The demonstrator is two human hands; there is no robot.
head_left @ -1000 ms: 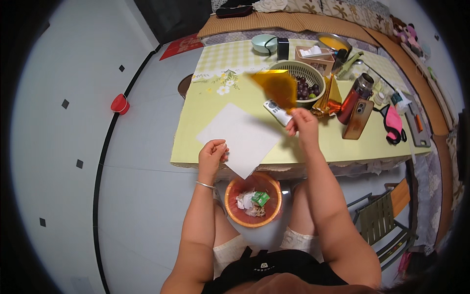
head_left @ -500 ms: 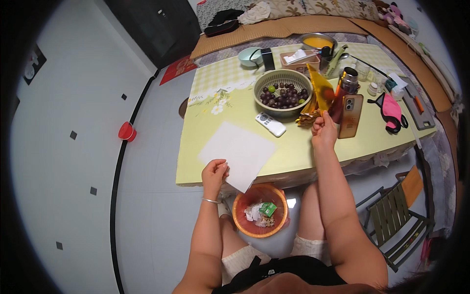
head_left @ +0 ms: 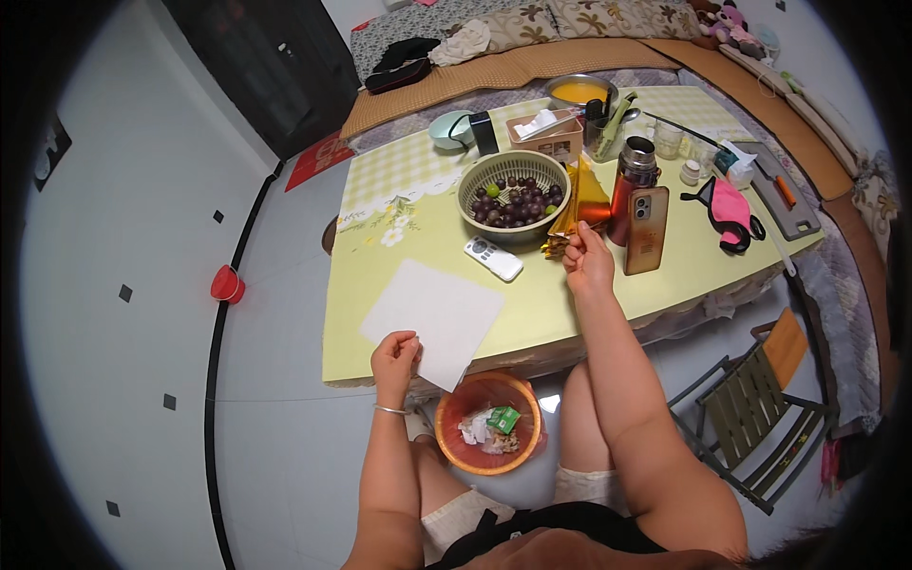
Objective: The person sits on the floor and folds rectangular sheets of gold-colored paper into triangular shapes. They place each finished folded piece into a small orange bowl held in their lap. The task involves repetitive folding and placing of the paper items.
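Observation:
My right hand (head_left: 588, 261) is closed, fingertips pinching the lower edge of a shiny gold foil sheet (head_left: 593, 199). The sheet stands between a colander of dark grapes (head_left: 518, 223) and a red thermos (head_left: 622, 195). More crumpled gold foil (head_left: 557, 245) lies beside the colander. Near the front edge of the table, my left hand (head_left: 395, 359) has its fingers curled together over the left side of a white paper sheet (head_left: 439, 309). Whatever its fingertips hold, if anything, is too small to make out. One corner of the paper reaches past the table edge.
A phone (head_left: 646, 231) stands upright right of my right hand. A white remote (head_left: 493, 258) lies before the colander. Below the table edge is an orange wastebasket (head_left: 486, 467) with rubbish. A pink eye mask (head_left: 730, 218) lies on the right, and a folding chair (head_left: 750, 404) stands lower right.
The gold sheet has dropped lower and tilted toward the thermos, with my right hand still at its edge. My left hand stays by the paper. The whole view has shifted slightly.

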